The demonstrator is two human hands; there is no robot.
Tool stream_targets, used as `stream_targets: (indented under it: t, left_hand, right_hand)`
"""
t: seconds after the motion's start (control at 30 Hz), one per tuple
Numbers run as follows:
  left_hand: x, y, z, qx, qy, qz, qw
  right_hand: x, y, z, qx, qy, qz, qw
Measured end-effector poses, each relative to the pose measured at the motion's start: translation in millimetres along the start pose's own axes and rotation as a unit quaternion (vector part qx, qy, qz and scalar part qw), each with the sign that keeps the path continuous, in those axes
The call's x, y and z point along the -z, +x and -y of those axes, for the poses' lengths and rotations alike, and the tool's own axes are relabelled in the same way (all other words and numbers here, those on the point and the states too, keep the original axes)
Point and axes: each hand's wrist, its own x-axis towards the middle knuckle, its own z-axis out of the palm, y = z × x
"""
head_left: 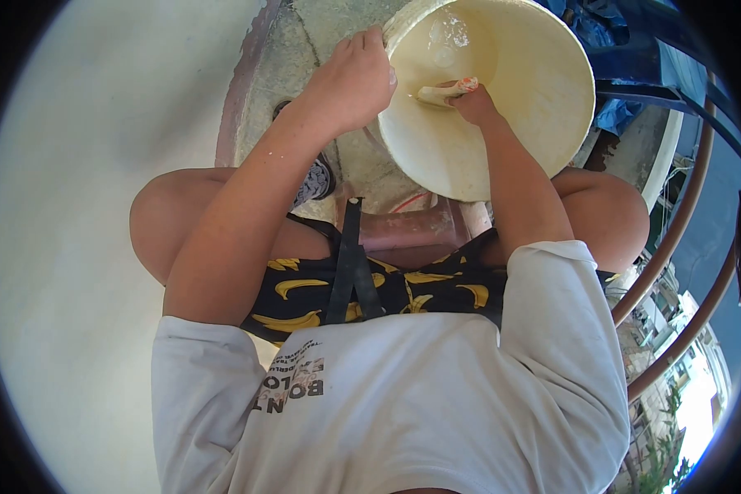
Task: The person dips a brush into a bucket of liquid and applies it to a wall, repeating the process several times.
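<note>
A large cream-white bucket (543, 49) is tipped so that its open mouth faces me, between and beyond my knees. My left hand (358, 78) has its fingers closed round the bucket's left rim. Inside the bucket is my right hand (474, 104), its fingers wrapped round a pale, elongated piece with red-orange marks at one end (449, 92); its exact kind does not show. Some shiny wet patches and whitish residue lie on the bucket's inner bottom (449, 41).
Under me is a worn reddish-brown seat or stool (407, 230). A white wall (99, 247) fills the left side. Brown metal railings (675, 222) curve along the right, with buildings and plants below. Blue plastic and a dark blue frame (634, 66) stand right of the bucket.
</note>
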Motion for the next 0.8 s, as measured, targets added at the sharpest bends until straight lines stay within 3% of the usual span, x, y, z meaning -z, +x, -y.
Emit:
stream_targets:
  t: [0.63, 0.8]
  left_hand:
    - [-1, 5, 2, 0.007, -0.003, 0.003, 1.000]
    - [4, 28, 13, 0.010, -0.012, 0.018, 1.000]
  right_hand:
    - [-5, 2, -1, -0.007, 0.043, -0.025, 0.999]
    - [28, 11, 8, 0.061, 0.039, -0.047, 0.996]
